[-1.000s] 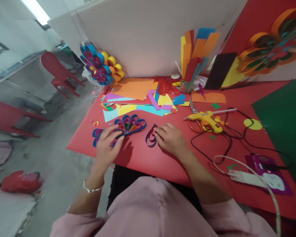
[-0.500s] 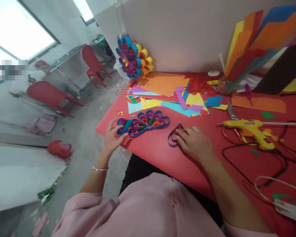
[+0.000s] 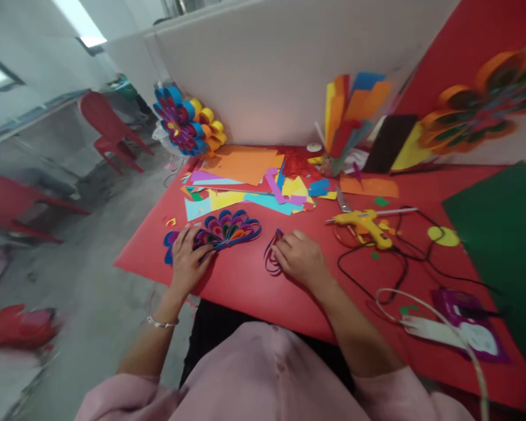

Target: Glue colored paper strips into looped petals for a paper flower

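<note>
On the red tabletop lies a half-round paper flower [image 3: 228, 227] made of blue, purple, green and orange strip loops. My left hand [image 3: 188, 257] rests over its left end, fingers bent round the loops. Blue loops [image 3: 168, 241] show beyond those fingers. My right hand [image 3: 302, 254] pinches the right side of a nested paper-strip petal [image 3: 272, 257], dark blue and purple. The petal touches or nearly touches the table, a short way right of the flower. Fingertips of both hands are partly hidden.
Coloured paper sheets [image 3: 245, 164] and scraps lie behind the flower. To the right are a yellow glue gun [image 3: 363, 225], its black cable, scissors [image 3: 342, 200] and a white power strip [image 3: 433, 330]. A finished paper flower [image 3: 179, 120] stands at the back left corner.
The view has swung to the right. My left hand has moved in over the flower's left end, its fingers closing on the loops. My right hand keeps hold of the petal, which has turned slightly.
</note>
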`<state>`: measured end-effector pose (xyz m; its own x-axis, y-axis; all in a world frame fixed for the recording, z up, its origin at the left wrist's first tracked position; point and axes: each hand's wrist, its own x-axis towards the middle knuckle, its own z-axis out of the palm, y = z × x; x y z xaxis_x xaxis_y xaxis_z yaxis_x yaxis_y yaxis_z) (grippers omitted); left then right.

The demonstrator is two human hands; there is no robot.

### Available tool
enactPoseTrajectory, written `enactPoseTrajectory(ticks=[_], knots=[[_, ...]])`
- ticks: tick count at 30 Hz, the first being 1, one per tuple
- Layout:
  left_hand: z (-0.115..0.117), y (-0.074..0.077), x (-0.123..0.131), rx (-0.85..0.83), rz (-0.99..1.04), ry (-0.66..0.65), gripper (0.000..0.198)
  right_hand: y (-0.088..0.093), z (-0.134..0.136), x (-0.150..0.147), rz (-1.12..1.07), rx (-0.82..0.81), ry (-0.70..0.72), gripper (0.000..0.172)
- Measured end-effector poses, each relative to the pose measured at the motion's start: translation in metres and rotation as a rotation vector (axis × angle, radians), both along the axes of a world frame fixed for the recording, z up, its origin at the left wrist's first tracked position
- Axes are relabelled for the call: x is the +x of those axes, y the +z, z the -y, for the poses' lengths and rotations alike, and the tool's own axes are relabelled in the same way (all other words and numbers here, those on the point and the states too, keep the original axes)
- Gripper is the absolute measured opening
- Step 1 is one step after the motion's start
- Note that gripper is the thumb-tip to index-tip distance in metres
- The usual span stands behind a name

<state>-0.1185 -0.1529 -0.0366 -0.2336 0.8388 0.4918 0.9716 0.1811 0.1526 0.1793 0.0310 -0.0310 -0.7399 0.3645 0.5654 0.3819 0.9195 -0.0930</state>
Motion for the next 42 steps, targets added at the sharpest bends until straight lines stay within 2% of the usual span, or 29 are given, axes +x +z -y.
enactPoseTrajectory(ticks=[3, 6, 8, 11, 13, 16, 20, 29, 33, 36, 42], knots=[[-0.011, 0.003, 0.008, 0.025, -0.006, -0.041, 0.013, 0.002, 0.0, 0.0, -0.006, 0.012, 0.005, 0.028], [-0.005, 0.011, 0.001, 0.087, -0.013, -0.049, 0.014, 0.002, -0.001, 0.001, 0.001, 0.038, -0.012, 0.028], [0.007, 0.016, -0.014, 0.157, -0.012, 0.035, 0.013, 0.001, -0.002, 0.001, 0.008, 0.049, -0.007, 0.026], [0.027, 0.024, -0.047, 0.21, -0.017, 0.238, 0.02, 0.0, -0.002, 0.003, 0.008, 0.047, 0.005, 0.023], [0.038, 0.026, -0.066, 0.153, 0.036, 0.269, 0.025, -0.001, -0.003, 0.004, 0.004, 0.049, -0.002, 0.024], [0.043, 0.025, -0.081, 0.015, 0.136, 0.232, 0.027, -0.003, -0.004, 0.004, -0.007, 0.077, -0.007, 0.026], [0.034, 0.023, -0.084, -0.094, 0.176, 0.195, 0.028, -0.005, -0.008, 0.004, -0.025, 0.104, -0.003, 0.028], [0.02, 0.027, -0.078, -0.062, 0.166, 0.126, 0.016, 0.005, -0.003, 0.007, 0.038, 0.097, -0.009, 0.028], [0.017, 0.029, -0.077, -0.035, 0.203, 0.165, 0.019, 0.006, -0.003, 0.007, 0.046, 0.071, -0.007, 0.03], [0.014, 0.032, -0.078, -0.023, 0.168, 0.197, 0.012, 0.006, -0.003, 0.006, 0.04, 0.045, -0.002, 0.033], [0.007, 0.035, -0.084, -0.161, 0.156, 0.239, 0.01, 0.005, -0.002, 0.006, 0.093, 0.023, -0.005, 0.034]])
